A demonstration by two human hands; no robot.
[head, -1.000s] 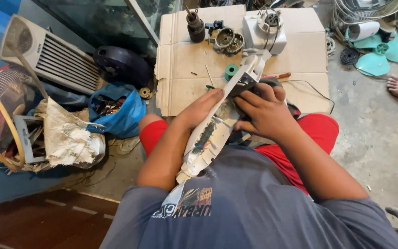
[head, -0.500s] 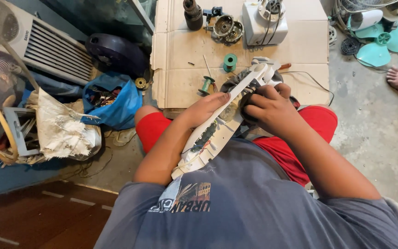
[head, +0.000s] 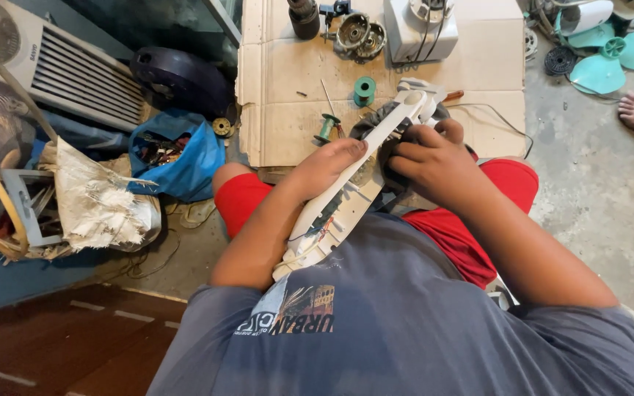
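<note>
My left hand point(head: 328, 165) is closed around the long white plastic housing point(head: 361, 176) that slants across my lap from near my chest up to the near edge of the flat brown cardboard sheet point(head: 288, 81), with thin wires showing in its open underside. My right hand point(head: 434, 158) curls its grip onto the far end of the same housing, fingers pressed against a dark part there that I cannot make out. Just beyond my left hand two green thread-like spools point(head: 346, 106) stand on the cardboard, a white motor casing point(head: 420, 33) sits farther off, and a blue plastic bag point(head: 177, 158) lies on the floor to the left.
</note>
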